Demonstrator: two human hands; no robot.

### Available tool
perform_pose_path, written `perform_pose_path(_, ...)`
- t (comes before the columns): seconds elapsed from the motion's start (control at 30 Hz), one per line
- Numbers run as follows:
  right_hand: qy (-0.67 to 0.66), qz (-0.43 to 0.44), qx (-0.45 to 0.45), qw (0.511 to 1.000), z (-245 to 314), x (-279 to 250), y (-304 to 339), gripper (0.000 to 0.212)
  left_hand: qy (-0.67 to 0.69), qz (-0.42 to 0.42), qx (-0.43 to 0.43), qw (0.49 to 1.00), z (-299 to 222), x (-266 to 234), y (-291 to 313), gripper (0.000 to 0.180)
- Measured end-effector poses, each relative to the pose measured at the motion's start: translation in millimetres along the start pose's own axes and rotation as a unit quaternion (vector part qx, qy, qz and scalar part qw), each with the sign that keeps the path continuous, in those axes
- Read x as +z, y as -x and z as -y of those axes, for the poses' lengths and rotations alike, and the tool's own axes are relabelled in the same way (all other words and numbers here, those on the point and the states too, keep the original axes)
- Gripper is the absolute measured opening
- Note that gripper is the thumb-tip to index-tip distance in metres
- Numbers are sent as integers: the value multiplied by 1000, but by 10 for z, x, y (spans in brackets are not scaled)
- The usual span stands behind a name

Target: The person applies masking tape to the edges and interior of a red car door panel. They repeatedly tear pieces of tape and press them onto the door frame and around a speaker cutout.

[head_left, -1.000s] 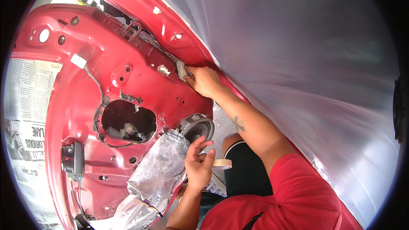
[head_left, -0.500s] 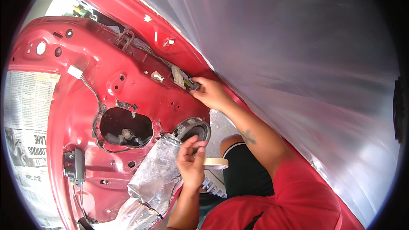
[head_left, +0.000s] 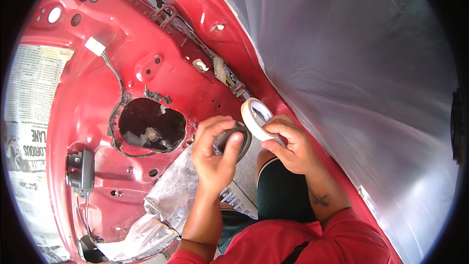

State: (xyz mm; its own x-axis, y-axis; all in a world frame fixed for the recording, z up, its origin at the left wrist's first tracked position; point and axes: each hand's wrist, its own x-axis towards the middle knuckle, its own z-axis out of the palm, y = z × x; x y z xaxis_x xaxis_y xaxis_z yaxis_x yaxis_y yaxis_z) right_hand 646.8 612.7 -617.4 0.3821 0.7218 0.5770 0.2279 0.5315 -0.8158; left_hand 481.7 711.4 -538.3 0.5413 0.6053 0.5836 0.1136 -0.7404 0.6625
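My right hand [head_left: 294,150] pinches a cream roll of masking tape [head_left: 248,121] by its rim, thumb and fingers closed on it. To its left, my left hand [head_left: 210,159] is held up with thumb and fingers apart and nothing between them. Just behind that hand sits a round dark speaker [head_left: 247,143], partly hidden by the fingers, at the edge of a red car door [head_left: 115,49]. I cannot tell whether the left hand touches the speaker.
Cloudy plastic sheeting [head_left: 342,68] covers the right side, beside the red body edge. The door has a large dark opening [head_left: 151,127], a white connector [head_left: 95,46] on wires and a dark latch-like part [head_left: 87,171]. Newspaper [head_left: 36,98] masks its left; crumpled clear plastic [head_left: 168,193] hangs below.
My right hand has come away from the door's edge and taken the tape roll, which was at my left hand. The left hand has opened and risen slightly. The view has shifted.
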Motion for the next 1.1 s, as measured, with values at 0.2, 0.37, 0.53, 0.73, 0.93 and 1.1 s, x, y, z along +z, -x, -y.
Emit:
perform_pose_path(0.2,129,18,-58,990,14,37,76,28,-84,101,-18,991,-150,27,-16,55)
perform_pose_path(0.37,188,42,-56,980,118,40,169,27,-37,122,-42,991,-95,14,87,52)
perform_pose_path(0.53,180,60,-22,982,87,48,383,25,-35,159,-55,985,25,6,253,49)
perform_pose_path(0.73,185,103,10,977,15,-37,542,26,-48,181,-67,980,103,97,516,48)
perform_pose_path(0.93,197,140,9,970,73,-138,592,26,26,144,-136,980,69,32,533,17)
perform_pose_path(1.1,217,160,-30,962,203,-118,532,29,-75,139,-78,984,1,-28,546,14)
